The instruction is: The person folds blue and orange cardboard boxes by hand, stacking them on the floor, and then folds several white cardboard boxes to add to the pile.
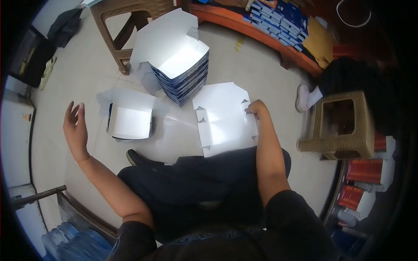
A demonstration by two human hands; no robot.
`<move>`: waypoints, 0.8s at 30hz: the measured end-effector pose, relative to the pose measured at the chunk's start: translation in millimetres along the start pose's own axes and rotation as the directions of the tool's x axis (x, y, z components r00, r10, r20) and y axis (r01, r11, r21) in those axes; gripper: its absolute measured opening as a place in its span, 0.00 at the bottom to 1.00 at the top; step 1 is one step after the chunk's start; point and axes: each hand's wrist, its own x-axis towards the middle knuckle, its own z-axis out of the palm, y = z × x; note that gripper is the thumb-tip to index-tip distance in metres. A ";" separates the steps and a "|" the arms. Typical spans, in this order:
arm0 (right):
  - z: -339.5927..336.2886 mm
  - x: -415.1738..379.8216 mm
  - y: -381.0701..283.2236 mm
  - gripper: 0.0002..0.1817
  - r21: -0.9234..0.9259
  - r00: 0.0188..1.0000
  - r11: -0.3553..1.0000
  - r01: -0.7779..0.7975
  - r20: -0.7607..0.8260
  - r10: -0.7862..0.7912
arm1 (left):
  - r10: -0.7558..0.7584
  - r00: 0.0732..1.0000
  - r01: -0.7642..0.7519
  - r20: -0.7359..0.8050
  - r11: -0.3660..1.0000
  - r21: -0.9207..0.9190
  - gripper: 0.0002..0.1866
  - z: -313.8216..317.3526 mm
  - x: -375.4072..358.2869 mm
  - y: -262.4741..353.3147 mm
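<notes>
My left hand (76,132) is raised at the left, fingers apart, with nothing in it. My right hand (257,108) is closed at the right edge of a flat white cardboard box blank (224,119), by its side flap. The blank has cut notches and creases and lies in front of my knees, its lower edge by my legs. Left of it stands a folded open box (132,121), white inside and dark outside. Farther off is a tall stack of nested boxes (180,56) with white insides, dark blue sides and raised lids.
A brown plastic stool (124,30) stands behind the stack, another stool (361,126) at the right beside a person's foot (303,98). Blue packs (278,21) lie on a reddish wooden shelf (237,24). Water bottles (78,243) are at lower left.
</notes>
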 end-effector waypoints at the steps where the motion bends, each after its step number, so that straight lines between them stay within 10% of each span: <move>1: -1.4 5.6 0.6 0.24 0.037 0.999 0.999 -0.009 0.033 0.007 | 0.021 1.000 -0.021 0.019 1.000 -0.014 0.31 4.8 -1.7 8.6; 9: -57.0 -76.4 -2.0 0.35 0.106 0.953 0.954 0.280 -0.153 -0.263 | 0.113 0.989 -0.126 -0.092 0.980 -0.154 0.25 19.3 -10.3 36.1; 13: -111.4 -180.2 6.7 0.32 -0.105 0.747 0.860 0.500 -0.450 -0.489 | 0.157 0.978 -0.183 -0.140 0.962 -0.202 0.18 22.8 -9.0 39.4; 19: -151.6 -292.9 35.3 0.24 0.008 0.367 0.651 0.759 -0.831 -0.418 | 0.248 0.960 -0.278 -0.133 0.906 -0.320 0.13 31.6 -24.0 69.7; 24: -148.8 -349.3 20.3 0.25 0.185 0.274 0.319 0.929 -0.926 -0.261 | 0.465 0.885 -0.422 0.015 0.816 -0.394 0.14 37.8 -45.7 110.4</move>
